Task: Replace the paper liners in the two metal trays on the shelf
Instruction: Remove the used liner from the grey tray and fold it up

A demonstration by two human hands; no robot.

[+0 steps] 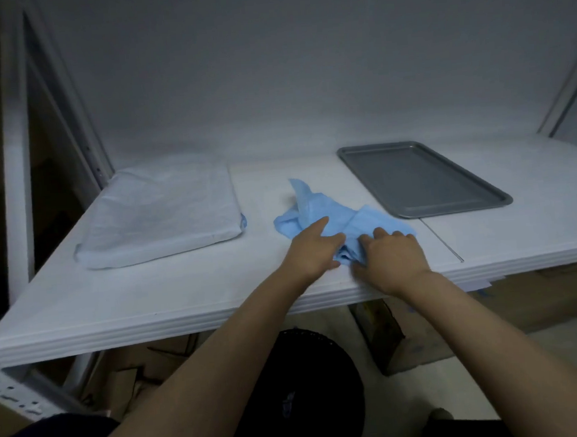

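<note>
Shelf (pixel 149 296) is white and everything is carried on it. Pale flat bundle (pixel 158 212) is seen well left of the grip and beyond it. Bare metal tray (pixel 424 178) is set beyond the grip to the right, apart from it. Crumpled blue paper liner (pixel 320 207) is bunched between both hands, free end fanned out beyond the grip. Left hand (pixel 311 249) and right hand (pixel 392 257) are curled onto its folds.

Counted on one shelf (pixel 183 294): one left hand (pixel 311 247), one right hand (pixel 390 255), one blue paper liner (pixel 313 204), one bare metal tray (pixel 421 178), one white-covered bundle (pixel 163 210).
</note>
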